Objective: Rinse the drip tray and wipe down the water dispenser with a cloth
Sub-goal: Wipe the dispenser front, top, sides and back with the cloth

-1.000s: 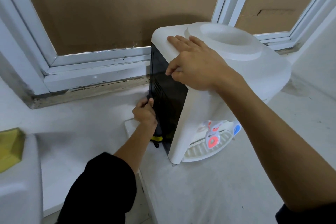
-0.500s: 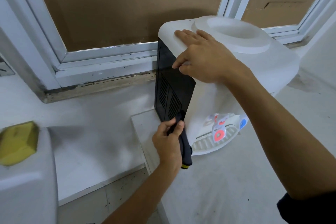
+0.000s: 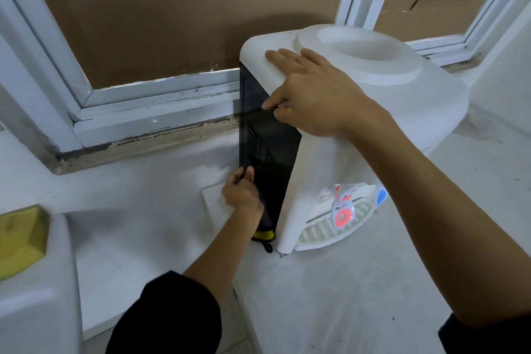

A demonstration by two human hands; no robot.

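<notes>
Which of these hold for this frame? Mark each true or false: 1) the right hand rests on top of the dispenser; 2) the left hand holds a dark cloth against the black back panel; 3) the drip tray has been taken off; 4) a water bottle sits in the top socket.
1) True: the right hand lies on the top edge of the water dispenser.
2) True: the left hand grips the dark cloth at the black back panel.
3) False: the drip tray sits under the taps.
4) False: the top socket holds nothing.
</notes>
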